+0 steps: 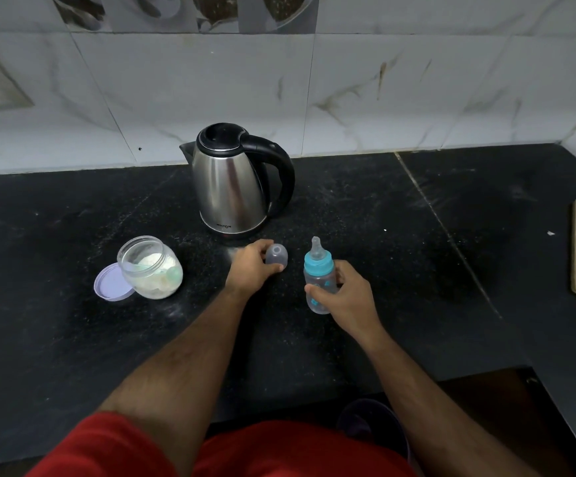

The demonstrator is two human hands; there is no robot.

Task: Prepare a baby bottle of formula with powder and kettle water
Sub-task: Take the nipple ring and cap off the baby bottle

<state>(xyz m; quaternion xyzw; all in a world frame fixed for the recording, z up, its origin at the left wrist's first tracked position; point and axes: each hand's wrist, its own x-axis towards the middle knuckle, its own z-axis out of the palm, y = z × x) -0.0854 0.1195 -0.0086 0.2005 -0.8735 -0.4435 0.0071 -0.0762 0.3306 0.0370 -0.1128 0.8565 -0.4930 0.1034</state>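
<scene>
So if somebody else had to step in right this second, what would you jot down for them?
Left hand grips the clear bottle cap on the counter.
Right hand holds the baby bottle upright; its teal ring and teat are still on, and it looks empty.
Powder jar stands open at left, its lilac lid beside it.
Kettle stands behind, lid shut.
Done: cap off, jar opened.
Left: unscrew teat, add powder, pour water, close up.

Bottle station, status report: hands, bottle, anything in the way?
Left hand holds clear dome cap on counter. Right hand grips baby bottle, teal collar and nipple on. Powder jar open, kettle shut. Nothing blocking.
</scene>
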